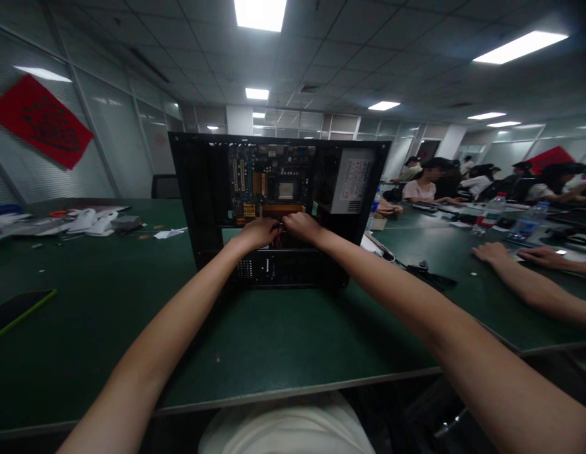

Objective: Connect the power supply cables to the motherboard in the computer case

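Note:
An open black computer case point(210, 270) stands upright on the green table. Inside it are a motherboard point(274, 169) with a square silver processor area, and a grey power supply point(354, 183) at the upper right. My left hand point(259, 233) and my right hand point(302, 226) reach into the lower middle of the case, close together, just below the motherboard's orange slots. The fingers of both hands are bent inward around something small and dark; thin red wires show between them. What the fingertips hold is too small and dark to make out.
On the green table point(283, 353), white items point(94, 222) and papers lie at the left, with a green-edged dark pad point(18, 312). Cables point(427, 275) and bottles point(494, 211) are at the right, near another person's hands point(496, 253). More people sit further back.

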`<action>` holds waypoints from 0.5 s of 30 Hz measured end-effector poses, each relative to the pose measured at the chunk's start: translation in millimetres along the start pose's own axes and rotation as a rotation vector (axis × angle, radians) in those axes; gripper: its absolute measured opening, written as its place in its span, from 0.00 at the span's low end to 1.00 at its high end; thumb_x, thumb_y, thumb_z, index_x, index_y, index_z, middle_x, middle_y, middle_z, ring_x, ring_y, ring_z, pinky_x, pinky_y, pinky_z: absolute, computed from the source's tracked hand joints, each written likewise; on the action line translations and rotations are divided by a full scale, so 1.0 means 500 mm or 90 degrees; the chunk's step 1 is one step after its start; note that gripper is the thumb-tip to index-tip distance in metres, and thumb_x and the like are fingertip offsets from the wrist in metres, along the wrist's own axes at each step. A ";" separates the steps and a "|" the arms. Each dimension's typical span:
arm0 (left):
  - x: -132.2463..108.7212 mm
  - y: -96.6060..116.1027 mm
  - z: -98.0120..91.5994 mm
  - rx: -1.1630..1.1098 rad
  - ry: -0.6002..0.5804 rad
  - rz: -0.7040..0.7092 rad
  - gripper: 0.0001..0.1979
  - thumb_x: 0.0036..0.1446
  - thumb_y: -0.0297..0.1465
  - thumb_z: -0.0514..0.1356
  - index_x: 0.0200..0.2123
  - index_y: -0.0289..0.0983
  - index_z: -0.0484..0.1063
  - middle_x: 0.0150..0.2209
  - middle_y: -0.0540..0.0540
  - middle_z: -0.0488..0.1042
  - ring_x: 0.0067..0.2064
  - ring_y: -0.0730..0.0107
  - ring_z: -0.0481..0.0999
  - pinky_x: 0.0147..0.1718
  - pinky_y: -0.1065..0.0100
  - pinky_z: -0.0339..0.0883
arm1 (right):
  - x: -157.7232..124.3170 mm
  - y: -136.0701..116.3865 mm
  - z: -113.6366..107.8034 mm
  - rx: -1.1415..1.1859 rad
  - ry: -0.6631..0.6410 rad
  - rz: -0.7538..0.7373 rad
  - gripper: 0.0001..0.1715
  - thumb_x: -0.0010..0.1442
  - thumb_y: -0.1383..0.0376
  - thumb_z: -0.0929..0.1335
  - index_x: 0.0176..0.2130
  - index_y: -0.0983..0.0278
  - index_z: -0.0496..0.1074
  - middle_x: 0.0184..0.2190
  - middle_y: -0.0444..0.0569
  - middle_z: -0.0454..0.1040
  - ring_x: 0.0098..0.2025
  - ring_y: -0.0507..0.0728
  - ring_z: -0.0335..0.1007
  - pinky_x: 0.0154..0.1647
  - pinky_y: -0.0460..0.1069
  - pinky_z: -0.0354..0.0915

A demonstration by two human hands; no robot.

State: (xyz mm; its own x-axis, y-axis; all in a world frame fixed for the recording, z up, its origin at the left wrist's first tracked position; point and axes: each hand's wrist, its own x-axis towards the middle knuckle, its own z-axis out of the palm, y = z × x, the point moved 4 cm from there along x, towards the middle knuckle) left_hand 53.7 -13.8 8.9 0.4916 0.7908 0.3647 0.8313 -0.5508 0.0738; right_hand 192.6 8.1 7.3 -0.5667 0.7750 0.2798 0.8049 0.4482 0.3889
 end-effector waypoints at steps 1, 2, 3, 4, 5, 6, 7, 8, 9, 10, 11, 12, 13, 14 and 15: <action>-0.001 0.001 -0.001 -0.002 -0.002 0.002 0.19 0.65 0.36 0.52 0.53 0.41 0.75 0.52 0.38 0.78 0.50 0.51 0.78 0.47 0.59 0.68 | 0.000 -0.001 -0.001 -0.002 -0.005 0.001 0.20 0.70 0.69 0.56 0.51 0.74 0.70 0.47 0.69 0.76 0.50 0.65 0.75 0.47 0.53 0.67; -0.001 0.002 -0.002 -0.003 -0.004 0.005 0.19 0.65 0.36 0.52 0.53 0.41 0.75 0.52 0.38 0.78 0.50 0.51 0.78 0.47 0.59 0.68 | -0.001 -0.001 -0.003 -0.006 -0.010 0.003 0.20 0.70 0.69 0.56 0.52 0.75 0.70 0.47 0.70 0.75 0.51 0.65 0.74 0.48 0.53 0.66; -0.001 0.003 -0.003 -0.005 -0.006 0.008 0.19 0.65 0.36 0.51 0.53 0.40 0.75 0.52 0.38 0.78 0.50 0.51 0.78 0.47 0.59 0.68 | -0.002 -0.002 -0.005 -0.011 -0.015 0.004 0.20 0.70 0.69 0.56 0.52 0.75 0.70 0.48 0.71 0.75 0.51 0.64 0.74 0.48 0.53 0.66; -0.001 0.004 -0.004 -0.007 -0.008 0.009 0.18 0.65 0.36 0.52 0.53 0.40 0.75 0.52 0.38 0.78 0.51 0.51 0.78 0.47 0.59 0.68 | -0.003 -0.002 -0.006 -0.016 -0.020 0.004 0.20 0.70 0.70 0.56 0.53 0.76 0.69 0.48 0.71 0.75 0.51 0.64 0.75 0.48 0.53 0.66; -0.001 0.004 -0.004 -0.010 -0.011 0.011 0.18 0.65 0.36 0.52 0.52 0.40 0.75 0.52 0.38 0.78 0.51 0.52 0.78 0.47 0.60 0.68 | -0.004 -0.003 -0.008 -0.018 -0.023 0.004 0.20 0.70 0.70 0.56 0.53 0.76 0.69 0.49 0.72 0.75 0.50 0.64 0.75 0.48 0.53 0.67; 0.000 0.004 -0.004 -0.013 -0.013 0.011 0.18 0.65 0.36 0.52 0.52 0.40 0.75 0.52 0.37 0.78 0.51 0.52 0.78 0.47 0.60 0.68 | -0.005 -0.003 -0.009 -0.017 -0.025 0.004 0.21 0.70 0.70 0.56 0.54 0.76 0.69 0.49 0.72 0.74 0.51 0.64 0.75 0.48 0.53 0.67; 0.001 0.004 -0.003 -0.016 -0.015 0.011 0.18 0.65 0.35 0.52 0.52 0.40 0.75 0.52 0.37 0.78 0.51 0.52 0.78 0.47 0.61 0.68 | -0.006 -0.003 -0.011 -0.012 -0.025 0.006 0.21 0.70 0.69 0.56 0.54 0.76 0.69 0.49 0.71 0.74 0.51 0.64 0.75 0.48 0.53 0.67; 0.003 0.002 -0.001 -0.018 -0.017 0.012 0.17 0.65 0.35 0.52 0.52 0.40 0.75 0.51 0.38 0.79 0.51 0.53 0.78 0.47 0.61 0.68 | -0.007 -0.003 -0.012 -0.006 -0.023 0.009 0.21 0.70 0.69 0.56 0.54 0.75 0.69 0.49 0.71 0.75 0.51 0.64 0.75 0.48 0.53 0.67; 0.004 0.001 0.000 -0.020 -0.017 0.011 0.17 0.65 0.35 0.52 0.52 0.40 0.75 0.51 0.38 0.79 0.51 0.53 0.78 0.47 0.61 0.68 | -0.008 -0.003 -0.014 0.003 -0.019 0.017 0.21 0.70 0.69 0.56 0.54 0.74 0.69 0.49 0.70 0.75 0.51 0.64 0.75 0.48 0.54 0.67; 0.004 -0.001 0.001 -0.021 -0.014 0.007 0.17 0.65 0.35 0.52 0.52 0.40 0.75 0.51 0.38 0.79 0.51 0.54 0.78 0.48 0.61 0.68 | -0.009 -0.002 -0.015 0.016 -0.015 0.027 0.20 0.71 0.68 0.57 0.54 0.73 0.70 0.49 0.69 0.75 0.51 0.65 0.75 0.49 0.54 0.67; 0.004 -0.004 0.001 -0.021 -0.007 0.005 0.17 0.65 0.36 0.52 0.52 0.40 0.75 0.51 0.38 0.79 0.51 0.53 0.78 0.48 0.61 0.68 | -0.010 -0.001 -0.017 0.029 -0.010 0.037 0.20 0.71 0.67 0.57 0.53 0.73 0.70 0.49 0.68 0.76 0.51 0.65 0.75 0.49 0.54 0.67; 0.002 -0.005 0.000 -0.022 0.002 0.005 0.17 0.65 0.36 0.52 0.52 0.39 0.74 0.51 0.38 0.79 0.51 0.53 0.78 0.49 0.60 0.68 | -0.012 0.000 -0.020 0.042 -0.006 0.045 0.19 0.70 0.66 0.58 0.53 0.72 0.71 0.48 0.67 0.76 0.51 0.65 0.75 0.48 0.54 0.67; -0.002 -0.007 -0.003 -0.021 0.012 0.003 0.18 0.65 0.37 0.52 0.53 0.39 0.74 0.51 0.38 0.79 0.51 0.52 0.78 0.49 0.59 0.68 | -0.015 0.001 -0.023 0.052 -0.002 0.052 0.18 0.70 0.65 0.60 0.52 0.72 0.71 0.48 0.66 0.77 0.50 0.65 0.76 0.48 0.54 0.68; -0.006 -0.008 -0.006 -0.018 0.022 -0.001 0.18 0.66 0.37 0.52 0.54 0.39 0.73 0.51 0.37 0.79 0.51 0.51 0.78 0.49 0.58 0.68 | -0.018 0.001 -0.026 0.056 0.004 0.055 0.17 0.70 0.65 0.61 0.51 0.71 0.72 0.47 0.65 0.77 0.49 0.65 0.76 0.47 0.53 0.68; -0.012 -0.008 -0.010 -0.013 0.028 -0.004 0.19 0.66 0.37 0.52 0.55 0.39 0.73 0.50 0.37 0.79 0.50 0.51 0.79 0.48 0.58 0.69 | -0.023 0.002 -0.030 0.059 0.009 0.055 0.16 0.69 0.65 0.62 0.50 0.71 0.73 0.47 0.64 0.77 0.49 0.65 0.76 0.46 0.53 0.68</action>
State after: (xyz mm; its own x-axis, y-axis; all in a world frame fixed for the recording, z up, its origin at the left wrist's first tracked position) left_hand 46.1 -17.6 11.2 0.4739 0.7821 0.4047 0.8287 -0.5515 0.0955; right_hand 197.2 -7.2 17.6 -0.4960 0.8067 0.3215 0.8636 0.4194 0.2800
